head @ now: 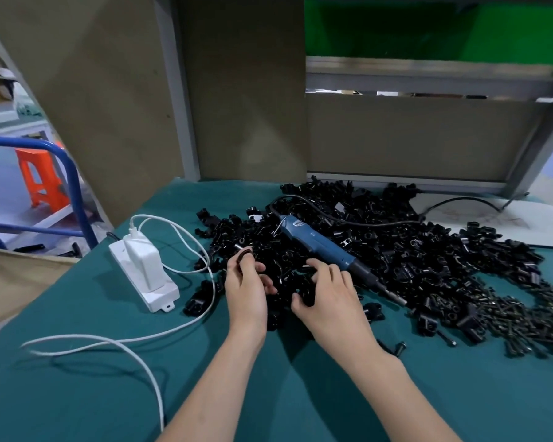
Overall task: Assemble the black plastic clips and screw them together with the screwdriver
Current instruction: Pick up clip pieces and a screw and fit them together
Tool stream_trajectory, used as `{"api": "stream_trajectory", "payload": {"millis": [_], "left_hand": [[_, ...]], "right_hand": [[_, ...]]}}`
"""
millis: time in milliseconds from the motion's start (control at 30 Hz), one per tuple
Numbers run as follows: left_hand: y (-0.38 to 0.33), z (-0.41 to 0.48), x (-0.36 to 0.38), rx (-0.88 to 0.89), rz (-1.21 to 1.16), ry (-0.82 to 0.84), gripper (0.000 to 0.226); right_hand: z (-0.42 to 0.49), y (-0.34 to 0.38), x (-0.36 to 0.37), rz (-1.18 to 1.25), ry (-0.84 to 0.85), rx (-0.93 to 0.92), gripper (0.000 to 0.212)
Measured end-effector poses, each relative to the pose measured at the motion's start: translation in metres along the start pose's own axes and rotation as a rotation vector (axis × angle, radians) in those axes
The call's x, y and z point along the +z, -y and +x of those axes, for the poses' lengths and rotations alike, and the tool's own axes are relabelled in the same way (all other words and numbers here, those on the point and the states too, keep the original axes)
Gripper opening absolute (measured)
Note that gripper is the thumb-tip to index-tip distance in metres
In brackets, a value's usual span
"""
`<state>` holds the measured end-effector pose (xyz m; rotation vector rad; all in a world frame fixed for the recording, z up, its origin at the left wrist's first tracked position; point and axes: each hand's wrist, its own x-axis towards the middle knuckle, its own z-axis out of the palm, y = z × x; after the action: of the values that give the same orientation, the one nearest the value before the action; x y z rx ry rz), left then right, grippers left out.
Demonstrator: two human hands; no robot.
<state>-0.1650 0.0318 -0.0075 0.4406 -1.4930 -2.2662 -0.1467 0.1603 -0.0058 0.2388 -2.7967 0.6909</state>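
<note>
Hard to make out: the black plastic clips (412, 250) lie loose in one dense heap on the green cloth (77, 393), and single pieces merge into each other. The far edge of the heap and the upper right of the view are blurred. On the right the heap thins into a spread of small dark screws (524, 323), cut off by the frame edge.

The screwdriver (316, 242), blue-bodied, lies across the heap with its bit pointing toward the near right, held by neither hand. Its black cord (380, 222) loops back over the clips.

Left hand (246, 282): thumb and fingertips pinch one clip piece (245, 252), raised at the near left edge of the heap.

Right hand (329, 298): just beside the screwdriver's nose, fingers and thumb curled round a second clip piece (304, 291) in the heap. I cannot tell whether it is lifted.

Left of the heap, a white power strip (144, 282) carries a white adapter (141, 260), and its white cable (109, 342) trails over the cloth. A brown surface (13, 275) at the left edge is cut off; I cannot tell whether it is a box.
</note>
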Motion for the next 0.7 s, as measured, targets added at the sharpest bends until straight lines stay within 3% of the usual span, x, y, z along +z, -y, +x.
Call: {"api": "stream_trajectory", "payload": {"millis": [67, 233, 367, 500, 600, 700], "left_hand": [[0.000, -0.001, 0.000, 0.002, 0.017, 0.009, 0.015], [0.001, -0.001, 0.000, 0.019, 0.062, 0.025, 0.020], [0.004, -0.002, -0.001, 0.065, 0.135, 0.055, 0.028], [0.004, -0.012, 0.001, 0.172, 0.253, 0.110, 0.018], [-0.003, -0.016, 0.007, 0.285, 0.315, 0.155, 0.017], [-0.030, 0.000, 0.028, 0.409, 0.335, 0.237, 0.015]], "right_hand": [[-0.004, -0.004, -0.004, -0.026, 0.018, -0.026, 0.070], [-0.015, -0.023, -0.016, 0.092, -0.054, -0.062, 0.050], [-0.003, -0.035, -0.037, 0.856, -0.141, 0.186, 0.031], [0.033, -0.043, -0.061, 1.650, -0.195, 0.322, 0.022], [0.067, -0.054, -0.067, 1.885, -0.286, 0.360, 0.016], [0.091, -0.073, -0.066, 1.921, -0.303, 0.386, 0.005]]}}
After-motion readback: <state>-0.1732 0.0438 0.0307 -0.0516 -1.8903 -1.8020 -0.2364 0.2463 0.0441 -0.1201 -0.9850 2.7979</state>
